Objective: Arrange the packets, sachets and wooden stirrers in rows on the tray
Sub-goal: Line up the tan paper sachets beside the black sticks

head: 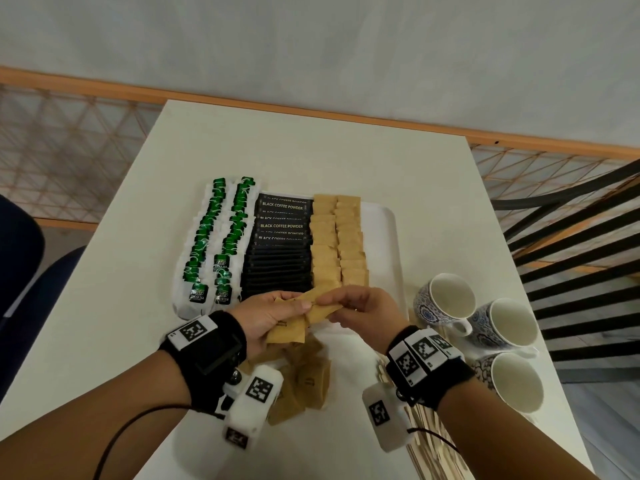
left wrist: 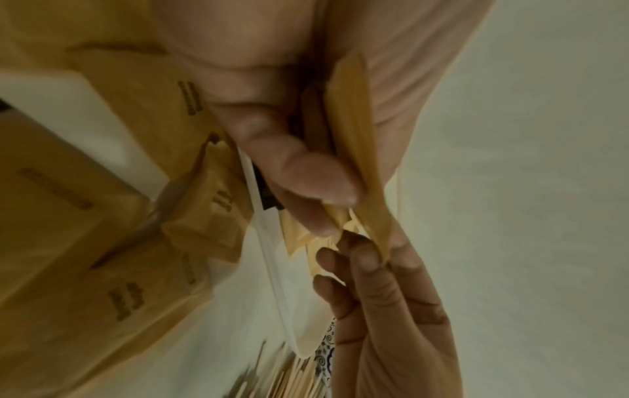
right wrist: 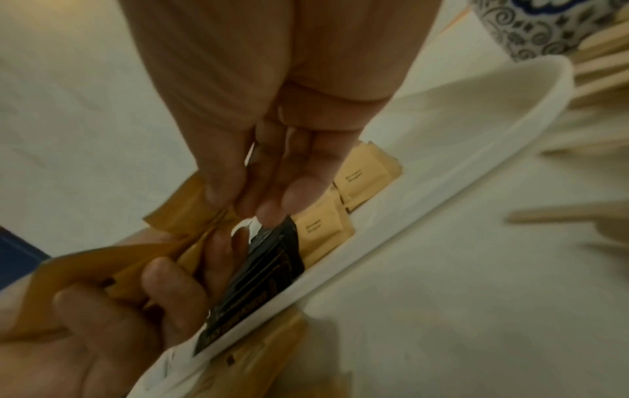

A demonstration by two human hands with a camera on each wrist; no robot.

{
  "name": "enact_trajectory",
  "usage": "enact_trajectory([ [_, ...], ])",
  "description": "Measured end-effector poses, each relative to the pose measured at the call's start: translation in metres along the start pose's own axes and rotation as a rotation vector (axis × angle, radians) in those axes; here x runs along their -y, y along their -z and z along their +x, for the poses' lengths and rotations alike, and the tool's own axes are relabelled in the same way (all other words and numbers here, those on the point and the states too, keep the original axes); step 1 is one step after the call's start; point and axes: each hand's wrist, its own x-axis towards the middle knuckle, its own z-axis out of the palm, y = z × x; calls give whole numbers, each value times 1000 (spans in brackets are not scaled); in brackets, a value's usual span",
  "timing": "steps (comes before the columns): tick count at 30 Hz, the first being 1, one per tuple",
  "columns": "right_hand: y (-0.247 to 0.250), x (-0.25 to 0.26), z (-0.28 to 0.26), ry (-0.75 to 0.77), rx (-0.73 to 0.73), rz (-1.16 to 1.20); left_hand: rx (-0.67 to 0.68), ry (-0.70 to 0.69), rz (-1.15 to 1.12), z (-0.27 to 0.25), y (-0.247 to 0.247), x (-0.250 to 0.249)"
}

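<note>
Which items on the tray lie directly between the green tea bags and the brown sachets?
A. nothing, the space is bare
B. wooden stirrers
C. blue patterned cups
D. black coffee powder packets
D: the black coffee powder packets form the row between the green tea bags and the brown sachets.

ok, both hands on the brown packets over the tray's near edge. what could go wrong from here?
1. The left hand holds several flat brown paper sachets while the right hand pinches one; extras may slip out together.
2. Both hands hover over the near ends of the black coffee sticks and tan sachet rows; a brush could skew them.
3. Loose wooden stirrers and white patterned ceramic cups sit by the right wrist and could be knocked.
</note>
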Motion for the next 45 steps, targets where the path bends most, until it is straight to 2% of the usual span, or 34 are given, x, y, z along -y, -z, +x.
enact_trajectory([
  [3,8,-4,2,7,-158,34,15,10,-34,-1,-2,-1],
  [5,17,-5,4,-67,-240,94,-11,-1,-30,-2,-2,-3],
  [9,34,-14,5,-204,-250,-103,-65,-7,-13,-1,3,-4],
  [13,36,-30,10,-250,-297,-222,-85,-10,-45,0,4,-5],
  [21,40,-34,21,-226,-372,-411,-61,-16,-31,-1,6,-5],
  [35,35,-27,19,-189,-402,-377,-129,-79,-9,3,0,-4],
  [37,34,-25,15,-146,-416,-363,-132,-68,-24,3,-1,-6],
  [40,25,-16,9,-69,-340,-336,-109,-64,-78,2,-4,-8],
  [45,0,4,5,-108,-60,-159,-74,-128,-126,-1,-8,-7],
])
